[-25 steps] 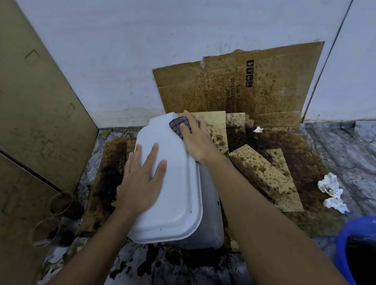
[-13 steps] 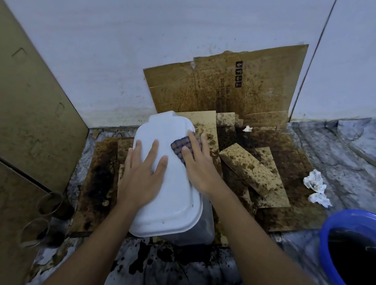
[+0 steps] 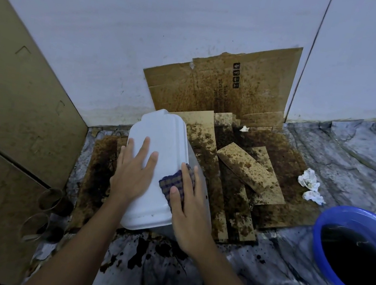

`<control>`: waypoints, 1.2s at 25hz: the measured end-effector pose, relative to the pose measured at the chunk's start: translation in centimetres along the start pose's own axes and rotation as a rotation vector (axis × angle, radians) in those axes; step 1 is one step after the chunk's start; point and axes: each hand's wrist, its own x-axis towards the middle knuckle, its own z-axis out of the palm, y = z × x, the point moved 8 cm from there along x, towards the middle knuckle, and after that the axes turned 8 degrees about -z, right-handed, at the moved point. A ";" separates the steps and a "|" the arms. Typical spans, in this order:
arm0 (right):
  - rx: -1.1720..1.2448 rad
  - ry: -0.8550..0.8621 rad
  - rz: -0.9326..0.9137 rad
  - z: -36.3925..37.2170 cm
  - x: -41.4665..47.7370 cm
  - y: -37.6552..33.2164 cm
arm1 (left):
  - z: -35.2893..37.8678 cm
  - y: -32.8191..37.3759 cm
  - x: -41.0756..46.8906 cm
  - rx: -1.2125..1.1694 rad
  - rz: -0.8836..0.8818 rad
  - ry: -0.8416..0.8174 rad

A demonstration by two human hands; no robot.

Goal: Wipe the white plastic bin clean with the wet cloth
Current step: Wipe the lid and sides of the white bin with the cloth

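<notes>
1. A blue basin (image 3: pixel 355 214) stands on the marble floor (image 3: pixel 348 165) at the person's right, holding dark liquid (image 3: pixel 353 262). It is well apart from the work.
2. The white bin (image 3: pixel 163 139) rests on stained cardboard (image 3: pixel 223 195) near the wall. Its broad white face is turned up and tilted, so what is inside cannot be seen.
3. The checked cloth (image 3: pixel 173 181) lies on the near right edge of that face, pinned under the right hand (image 3: pixel 189 212). Part of the cloth shows between thumb and forefinger.
4. The right hand is spread flat, fingers straight and pointing away from the person. It presses the cloth down where the face meets the bin's grey side.
5. The left hand (image 3: pixel 132 175) lies palm down on the bin's left side, fingers straight and slightly fanned, just beside the cloth but not touching it.
6. Both forearms reach in from the bottom of the view.
7. Crumpled tissues (image 3: pixel 309 181) lie by the cardboard's right edge.
</notes>
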 end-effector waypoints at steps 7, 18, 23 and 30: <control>-0.046 0.189 -0.034 0.4 -1.3 -0.2 | 0.1 0.0 0.2 -0.023 0.012 -0.002; 0.206 -0.055 0.089 0.1 4.9 1.0 | 0.0 -1.5 0.9 -0.024 0.026 0.004; 0.275 -0.113 0.065 0.8 6.1 1.3 | -0.3 -2.1 0.8 -0.015 0.026 0.018; 0.173 -0.070 0.102 0.4 7.0 1.7 | -0.2 -1.7 0.6 -0.025 0.028 -0.006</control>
